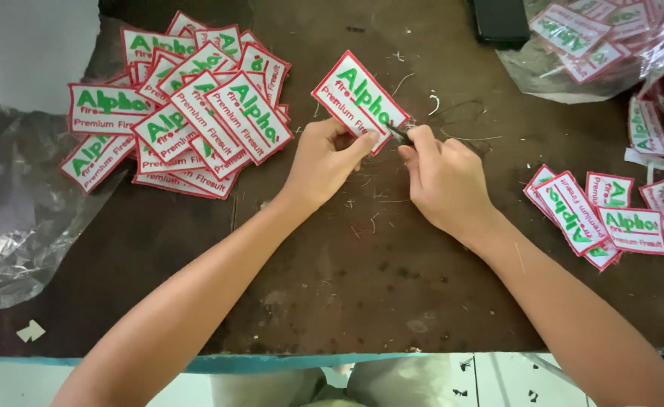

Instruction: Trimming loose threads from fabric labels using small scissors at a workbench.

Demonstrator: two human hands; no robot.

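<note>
My left hand (323, 160) holds a white embroidered patch (357, 99) with a red border and green and red lettering, gripping its lower edge just above the dark brown table (362, 286). Close beside it, my right hand (443, 177) pinches a small metal tool (401, 134), its tip at the patch's lower right corner. The tool is mostly hidden by the fingers, so I cannot tell its kind.
A heap of the same patches (185, 113) lies at the left. More patches (611, 215) lie at the right. A clear plastic bag of patches (603, 38) sits top right, crumpled plastic (15, 211) at the left edge. Thread scraps (369, 203) litter the middle.
</note>
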